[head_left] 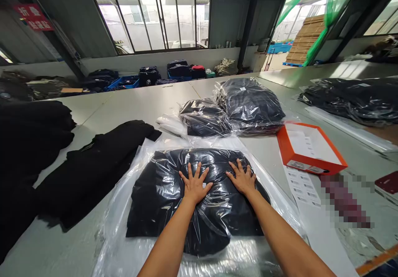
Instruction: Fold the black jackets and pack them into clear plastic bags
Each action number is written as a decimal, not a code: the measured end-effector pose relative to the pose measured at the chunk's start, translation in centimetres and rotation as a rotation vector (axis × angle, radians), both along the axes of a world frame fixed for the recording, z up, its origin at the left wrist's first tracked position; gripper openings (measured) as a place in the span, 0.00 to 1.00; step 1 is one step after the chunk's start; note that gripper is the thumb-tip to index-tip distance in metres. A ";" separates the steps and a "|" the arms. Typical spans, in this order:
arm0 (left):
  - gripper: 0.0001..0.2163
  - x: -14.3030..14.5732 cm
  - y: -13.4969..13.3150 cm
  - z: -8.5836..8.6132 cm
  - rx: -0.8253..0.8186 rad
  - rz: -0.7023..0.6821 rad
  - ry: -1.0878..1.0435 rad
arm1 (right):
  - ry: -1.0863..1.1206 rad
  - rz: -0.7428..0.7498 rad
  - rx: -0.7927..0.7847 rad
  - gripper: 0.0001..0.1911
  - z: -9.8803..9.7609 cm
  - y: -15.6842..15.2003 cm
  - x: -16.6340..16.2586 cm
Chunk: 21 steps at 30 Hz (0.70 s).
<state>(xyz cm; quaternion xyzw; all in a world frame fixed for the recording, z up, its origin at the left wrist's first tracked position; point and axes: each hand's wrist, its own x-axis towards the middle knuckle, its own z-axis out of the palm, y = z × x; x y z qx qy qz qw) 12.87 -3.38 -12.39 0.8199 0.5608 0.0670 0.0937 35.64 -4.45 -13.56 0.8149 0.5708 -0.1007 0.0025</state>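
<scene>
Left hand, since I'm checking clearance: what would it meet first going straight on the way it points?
Past the bag under the left hand, probably the smaller bagged bundle, though depth is hard to judge.

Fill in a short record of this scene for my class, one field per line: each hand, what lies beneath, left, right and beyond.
Left hand: fingers spread, pressed on plastic-covered black garment
Right hand: fingers spread, on the same covered garment
Beneath garment: clear plastic sheeting
Left: loose black clothing, unbagged
Right: open orange box; printed label sheet
Beyond: dark bagged bundles
</scene>
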 end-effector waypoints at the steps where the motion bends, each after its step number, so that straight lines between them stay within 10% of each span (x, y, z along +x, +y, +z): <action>1: 0.29 0.1 0.3 0.3 -0.036 -0.004 0.008 | 0.022 -0.007 -0.004 0.34 0.2 0.2 0.1; 6: 0.30 0.6 0.1 3.3 -0.206 0.004 0.105 | 0.156 0.024 -0.080 0.31 2.1 0.3 1.3; 10: 0.31 2.0 -5.0 4.7 -0.131 -0.137 0.054 | 0.118 -0.004 0.017 0.32 2.8 -2.7 3.1; 15: 0.39 3.9 -11.6 3.1 -0.249 -0.302 0.027 | 0.205 -0.231 -0.003 0.32 2.5 -8.5 5.0; 21: 0.45 4.9 -12.8 1.3 -0.188 -0.211 0.078 | 0.394 -0.359 -0.082 0.31 2.3 -12.4 6.1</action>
